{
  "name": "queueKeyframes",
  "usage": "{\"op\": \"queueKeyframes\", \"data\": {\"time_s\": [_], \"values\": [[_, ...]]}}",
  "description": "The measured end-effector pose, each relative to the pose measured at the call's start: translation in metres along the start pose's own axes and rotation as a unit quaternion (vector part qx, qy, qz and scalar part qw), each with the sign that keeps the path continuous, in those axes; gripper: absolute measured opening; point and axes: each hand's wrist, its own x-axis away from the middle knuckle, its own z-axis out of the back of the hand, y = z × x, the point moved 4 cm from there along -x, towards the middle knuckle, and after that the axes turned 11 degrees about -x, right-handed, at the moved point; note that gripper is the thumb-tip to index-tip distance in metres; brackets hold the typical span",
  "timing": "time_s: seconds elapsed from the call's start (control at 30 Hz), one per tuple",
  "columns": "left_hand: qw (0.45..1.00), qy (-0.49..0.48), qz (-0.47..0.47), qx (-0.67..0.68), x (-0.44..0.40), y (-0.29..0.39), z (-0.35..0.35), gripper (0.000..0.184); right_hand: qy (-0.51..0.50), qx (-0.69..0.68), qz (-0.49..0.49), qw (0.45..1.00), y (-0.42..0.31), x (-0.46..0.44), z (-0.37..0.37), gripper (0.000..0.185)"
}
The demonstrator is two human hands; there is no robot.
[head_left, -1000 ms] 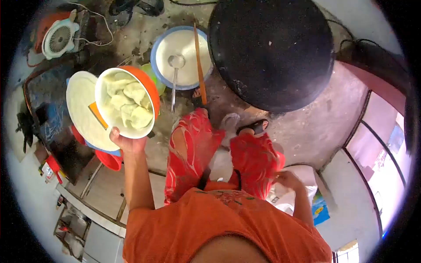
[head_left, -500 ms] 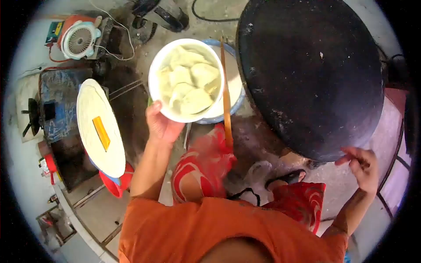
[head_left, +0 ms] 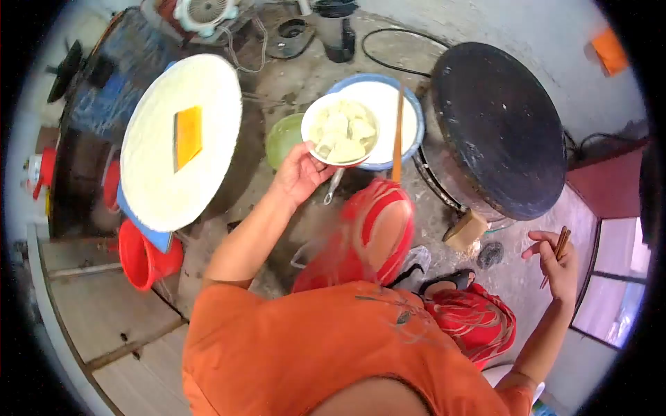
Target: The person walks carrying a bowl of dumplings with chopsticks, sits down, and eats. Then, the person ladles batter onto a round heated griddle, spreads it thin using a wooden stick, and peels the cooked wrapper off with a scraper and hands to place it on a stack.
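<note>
My left hand [head_left: 301, 175] grips the rim of a white bowl [head_left: 316, 154] holding several pale, flat pieces that look like dumplings [head_left: 343, 127]. The bowl is held in front of a blue-rimmed basin [head_left: 417, 132] of white liquid and hides part of it. A flat wooden stick [head_left: 398, 142] lies across that basin. At the right, my right hand [head_left: 557, 263] is closed around a pair of chopsticks [head_left: 562, 243], with its index finger partly stretched out. It is nearest to the round black griddle [head_left: 499, 132], but apart from it.
A round white-topped surface [head_left: 146, 145] with a yellow scraper [head_left: 188, 135] stands at the left, above a red bucket [head_left: 139, 263]. A green bowl [head_left: 281, 139] sits by the basin. A dark jug [head_left: 338, 35] and a black cable [head_left: 388, 31] lie farther back.
The view has shifted, and the bowl appears lower and farther from the camera, still in my left hand. Chopsticks now show clearly in my right hand, which has moved away from the griddle's edge.
</note>
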Motion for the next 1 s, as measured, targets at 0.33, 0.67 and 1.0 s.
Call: {"op": "queueKeyframes", "data": {"time_s": [0.33, 0.67, 1.0], "values": [[0.987, 0.138, -0.042, 0.065, 0.149, -0.061, 0.198, 0.045, -0.009, 0.043, -0.03, 0.999, 0.01, 0.04, -0.097, 0.027], [0.953, 0.242, -0.075, 0.166, 0.15, -0.156, 0.379, 0.031, -0.014, 0.062, -0.059, 0.996, 0.013, -0.011, -0.14, 0.03], [0.89, 0.329, -0.177, 0.261, 0.073, -0.144, 0.436, 0.036, 0.007, 0.078, -0.107, 0.991, 0.007, -0.053, -0.168, 0.031]]}}
